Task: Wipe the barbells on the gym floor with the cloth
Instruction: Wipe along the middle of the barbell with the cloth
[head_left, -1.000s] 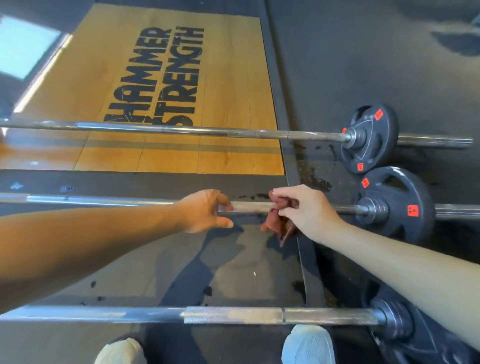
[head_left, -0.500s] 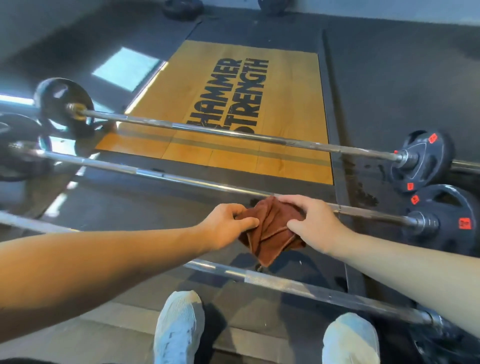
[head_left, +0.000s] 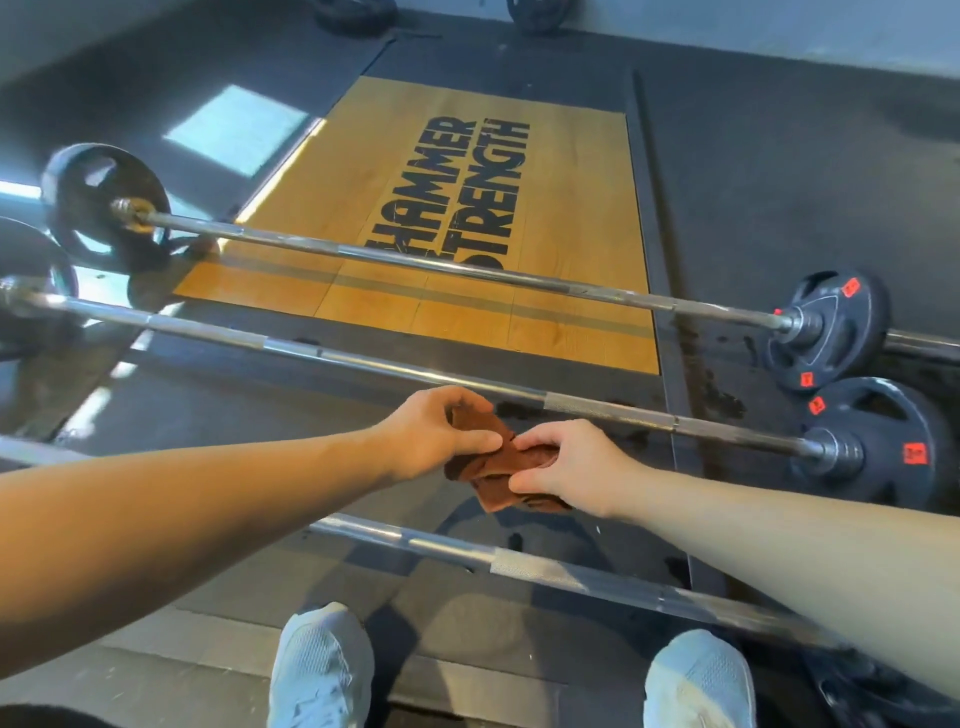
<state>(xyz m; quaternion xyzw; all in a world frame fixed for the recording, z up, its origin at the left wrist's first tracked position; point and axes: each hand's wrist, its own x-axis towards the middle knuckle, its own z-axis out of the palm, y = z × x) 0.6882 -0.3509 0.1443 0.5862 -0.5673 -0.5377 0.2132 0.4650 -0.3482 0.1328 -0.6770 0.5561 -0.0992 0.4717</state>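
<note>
Holding: both hands share a crumpled rust-brown cloth (head_left: 493, 488). The left hand (head_left: 436, 436) pinches its far edge between thumb and curled fingers, and the right hand (head_left: 566, 467) pinches its near-right edge likewise. Neither touches steel.
Cloth position: in mid-view between two bars, seemingly lifted off the black rubber floor (head_left: 779, 156).
Bars nearby: the middle chrome steel barbell (head_left: 363, 362) lies just beyond the hands. The near chrome steel barbell (head_left: 530, 566) lies under them, toward the pale grey shoes (head_left: 319, 670).
Long axis: every bar runs left to right across the body, with the right end slanting nearer.
Nearer hand: the left is closest to the middle shaft, the right to the near shaft.
Far bar: the far chrome steel barbell (head_left: 467, 270) crosses the lettered wooden platform (head_left: 467, 182), well apart.
Materials: smooth chrome with duller knurled bands, black round plates with red labels (head_left: 883, 441), and soft, floppy cloth.
Next move: probably wrapping the cloth round a shaft and sliding it along that axis.
</note>
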